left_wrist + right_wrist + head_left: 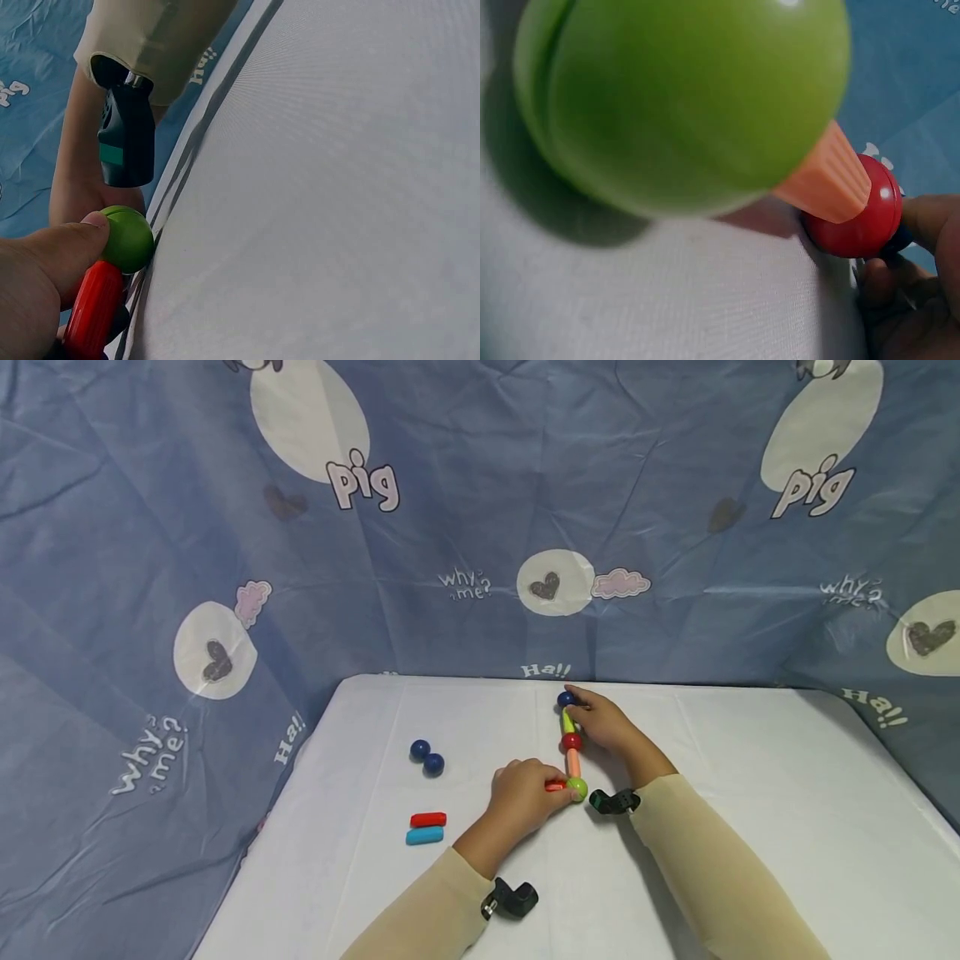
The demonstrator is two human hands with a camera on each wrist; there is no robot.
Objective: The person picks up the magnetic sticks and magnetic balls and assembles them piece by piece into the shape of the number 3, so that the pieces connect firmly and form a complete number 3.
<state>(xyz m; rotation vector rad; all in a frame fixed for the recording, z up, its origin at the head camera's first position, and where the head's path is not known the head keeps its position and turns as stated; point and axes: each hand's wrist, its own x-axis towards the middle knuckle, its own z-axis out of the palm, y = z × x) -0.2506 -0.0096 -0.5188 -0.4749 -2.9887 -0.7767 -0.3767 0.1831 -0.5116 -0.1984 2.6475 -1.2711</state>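
Note:
A row of toy balls and rods lies on the white table. From its far end run a blue ball (566, 699), a yellow-green rod (567, 722), a red ball (572, 741), an orange-pink rod (573, 763) and a green ball (577, 789). A red rod (94, 307) sticks out sideways from the green ball. My left hand (525, 793) pinches the green ball, thumb on its surface and fingers by the red rod. My right hand (606, 723) pinches the blue ball at the far end, beside the yellow-green rod. Its fingertips are partly hidden in the right wrist view.
Two loose blue balls (427, 758) lie left of the hands. Nearer me are a loose red rod (428, 819) and a blue rod (424, 836), side by side. A blue patterned cloth (450, 527) hangs behind the table (750, 793). Black wrist cameras (516, 899) jut from both sleeves.

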